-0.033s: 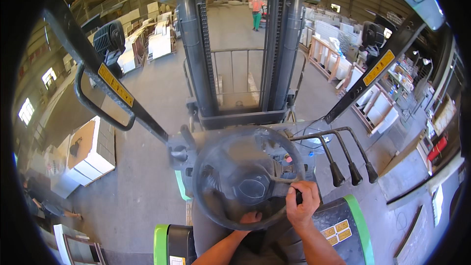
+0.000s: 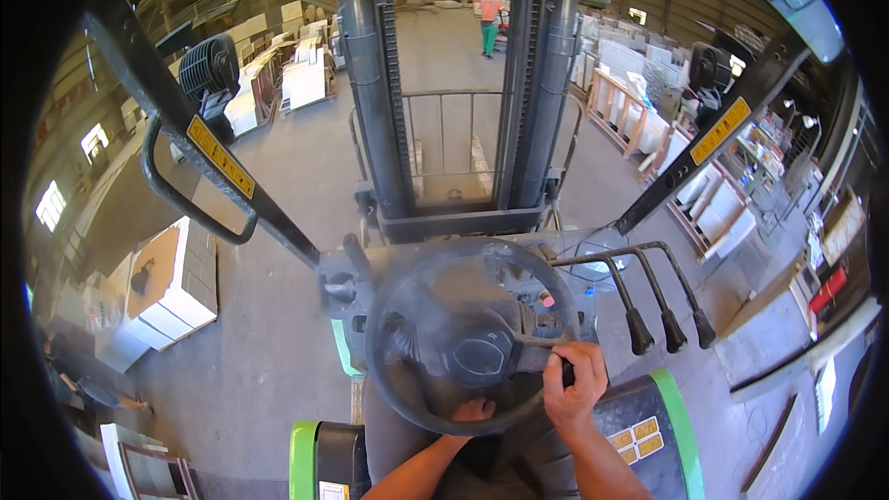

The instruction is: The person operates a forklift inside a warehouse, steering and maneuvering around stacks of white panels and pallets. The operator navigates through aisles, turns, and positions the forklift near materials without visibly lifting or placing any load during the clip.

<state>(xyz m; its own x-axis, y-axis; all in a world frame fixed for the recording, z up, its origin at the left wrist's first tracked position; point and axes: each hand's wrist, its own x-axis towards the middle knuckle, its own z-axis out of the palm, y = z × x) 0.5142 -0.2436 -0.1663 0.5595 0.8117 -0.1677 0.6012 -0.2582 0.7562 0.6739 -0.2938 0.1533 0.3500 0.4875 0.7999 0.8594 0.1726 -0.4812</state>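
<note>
A black steering wheel [image 2: 381, 366] of a forklift is in front of me. Closed around the dark knob [image 2: 568, 371] at the wheel's lower right is my right hand [image 2: 576, 384]. My left hand [image 2: 474, 410] is at the bottom of the wheel, partly behind the rim; its fingers are mostly hidden, so whether it grips the rim cannot be told. To the right of the wheel stand three black-handled levers [image 2: 670, 326], untouched by either hand. A small dark lever [image 2: 356, 257] sticks up on the left of the dashboard.
Beyond the dashboard rises the forklift mast [image 2: 378, 111]. A person [image 2: 489, 26] in a red top and green trousers is on the floor far ahead. White boxes [image 2: 176, 301] stand on the left; wooden-framed slabs [image 2: 619, 111] line the right. Another person [image 2: 88, 384] shows at the left edge.
The scene has shifted very slightly to the right in the picture. Both hands keep their places at the wheel.
</note>
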